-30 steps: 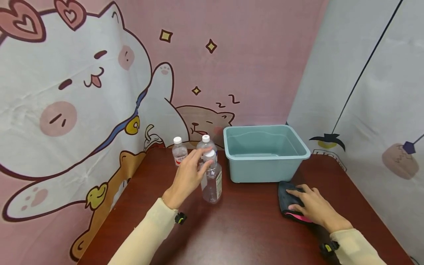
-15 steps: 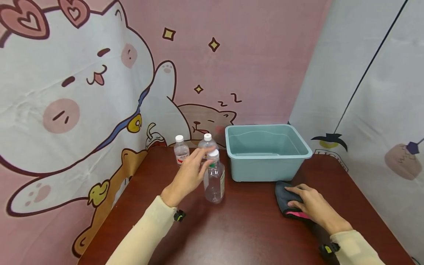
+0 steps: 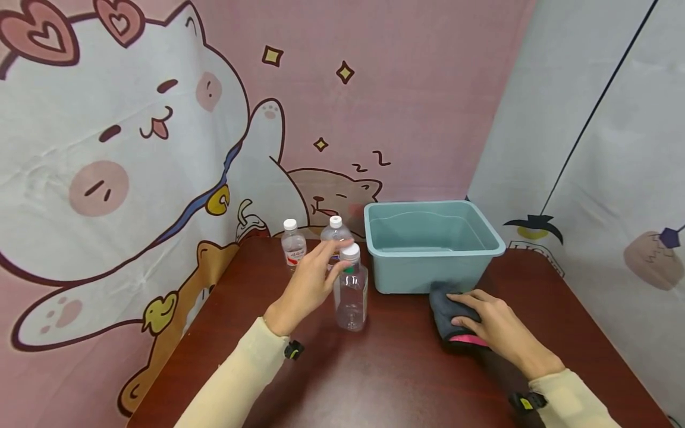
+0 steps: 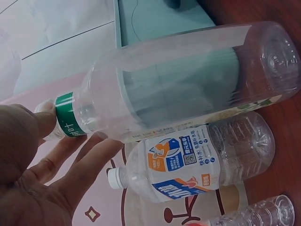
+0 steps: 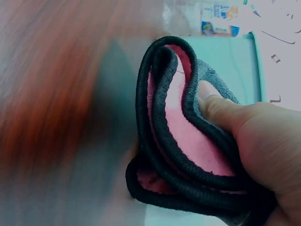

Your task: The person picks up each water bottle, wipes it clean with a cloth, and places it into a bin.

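Observation:
My left hand (image 3: 306, 286) pinches a tall clear plastic bottle (image 3: 351, 309) by its neck, just under the white cap. The left wrist view shows the thumb on a green band (image 4: 70, 113) there, with fingers on the far side. Upright on the table, the bottle looks see-through and bears a label. Behind it stands a drink bottle (image 4: 183, 165) with a blue and orange label, partly covered by the hand in the head view. My right hand (image 3: 497, 327) grips a folded grey cloth (image 3: 445, 312) with black edging. Its pink inner side shows in the right wrist view.
A pale blue-green plastic tub (image 3: 433, 270) stands at the back of the dark red table (image 3: 374, 380), right behind the cloth. A smaller clear bottle (image 3: 294, 245) with a white cap is at the back left. Cartoon-printed sheets (image 3: 428, 89) hang behind the table.
The cloth in my right hand has slid left along the front of the tub. My left hand and its bottle have shifted slightly to the right.

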Motion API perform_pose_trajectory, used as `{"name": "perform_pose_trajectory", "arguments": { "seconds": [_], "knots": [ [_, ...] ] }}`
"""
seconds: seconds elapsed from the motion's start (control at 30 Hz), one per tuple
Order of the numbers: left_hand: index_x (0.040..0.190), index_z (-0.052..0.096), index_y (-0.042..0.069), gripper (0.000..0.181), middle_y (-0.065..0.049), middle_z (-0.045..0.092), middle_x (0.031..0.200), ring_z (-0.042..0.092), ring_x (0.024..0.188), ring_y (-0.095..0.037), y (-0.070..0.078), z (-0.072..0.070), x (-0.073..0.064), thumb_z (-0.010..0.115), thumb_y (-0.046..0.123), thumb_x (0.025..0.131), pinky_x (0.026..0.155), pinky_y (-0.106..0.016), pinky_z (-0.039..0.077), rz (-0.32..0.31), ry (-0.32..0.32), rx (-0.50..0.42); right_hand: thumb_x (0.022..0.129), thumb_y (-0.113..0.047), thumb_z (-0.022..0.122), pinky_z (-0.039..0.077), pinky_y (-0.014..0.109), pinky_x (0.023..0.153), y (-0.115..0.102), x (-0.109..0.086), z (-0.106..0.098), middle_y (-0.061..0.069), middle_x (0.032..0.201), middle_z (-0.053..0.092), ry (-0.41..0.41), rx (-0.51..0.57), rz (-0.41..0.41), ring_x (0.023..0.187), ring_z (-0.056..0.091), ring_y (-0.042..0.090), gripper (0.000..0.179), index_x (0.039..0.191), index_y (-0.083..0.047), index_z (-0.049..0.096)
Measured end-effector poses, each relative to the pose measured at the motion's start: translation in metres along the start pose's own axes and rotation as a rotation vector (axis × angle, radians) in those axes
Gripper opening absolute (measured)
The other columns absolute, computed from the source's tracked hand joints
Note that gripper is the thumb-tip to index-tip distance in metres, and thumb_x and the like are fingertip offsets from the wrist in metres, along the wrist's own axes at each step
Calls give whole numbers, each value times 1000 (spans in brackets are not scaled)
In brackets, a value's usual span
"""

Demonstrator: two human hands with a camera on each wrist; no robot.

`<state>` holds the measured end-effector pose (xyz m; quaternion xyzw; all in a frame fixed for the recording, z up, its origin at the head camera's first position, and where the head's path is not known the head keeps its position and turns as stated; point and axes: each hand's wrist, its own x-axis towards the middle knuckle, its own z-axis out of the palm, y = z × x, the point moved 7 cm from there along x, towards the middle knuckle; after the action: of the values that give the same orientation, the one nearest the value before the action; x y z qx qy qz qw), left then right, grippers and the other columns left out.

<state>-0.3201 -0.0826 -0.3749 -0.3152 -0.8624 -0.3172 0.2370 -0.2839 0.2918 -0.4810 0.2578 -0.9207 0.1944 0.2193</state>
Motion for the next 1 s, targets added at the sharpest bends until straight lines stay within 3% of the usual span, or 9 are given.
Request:
{"name": "perform_pose_trajectory", "arguments": {
  "seconds": [0.1, 0.2, 0.3, 0.53, 0.8, 1.0],
  "knots": [
    [157, 69, 12, 48, -6, 78, 147, 78, 131, -22, 2, 2, 0, 80, 23, 112, 103, -42, 70, 6, 4, -2, 86, -18, 104, 71, 28, 86, -8, 5, -5, 5, 122, 84, 29, 11, -11, 104, 84, 21, 59, 142, -14, 84],
    [156, 69, 13, 48, -6, 79, 146, 79, 129, -21, 4, 3, 1, 81, 24, 111, 101, -41, 71, 6, 6, -5, 85, -17, 106, 60, 6, 92, -15, 10, -10, 4, 122, 84, 69, 40, -21, 103, 85, 22, 60, 141, -15, 84],
    [155, 70, 13, 47, -6, 79, 145, 80, 129, -22, 7, 4, 3, 82, 24, 110, 103, -41, 71, 12, 15, -5, 83, -14, 106, 50, -4, 96, -25, 15, -16, 2, 122, 85, 114, 73, -34, 103, 85, 22, 61, 140, -16, 85],
    [152, 70, 12, 46, -5, 80, 149, 81, 133, -22, 14, 9, 4, 84, 25, 109, 109, -43, 69, 38, 25, -29, 84, -11, 106, 50, 0, 98, -43, 26, -25, -3, 124, 86, 160, 156, -32, 106, 82, 15, 62, 142, -19, 84],
    [150, 71, 12, 47, -5, 82, 138, 83, 119, -19, 25, 18, 6, 87, 24, 107, 90, -37, 72, 69, 31, -50, 88, -14, 104, 53, 5, 89, -57, 39, -29, -4, 129, 86, 195, 285, 28, 103, 75, 5, 63, 145, -26, 83],
    [147, 72, 12, 45, -6, 84, 131, 83, 111, -19, 30, 22, 6, 88, 26, 107, 88, -43, 73, 74, 34, -62, 95, -15, 99, 57, 10, 81, -67, 52, -26, -2, 133, 85, 189, 408, 102, 99, 72, 4, 60, 150, -28, 80]
  ]
}}
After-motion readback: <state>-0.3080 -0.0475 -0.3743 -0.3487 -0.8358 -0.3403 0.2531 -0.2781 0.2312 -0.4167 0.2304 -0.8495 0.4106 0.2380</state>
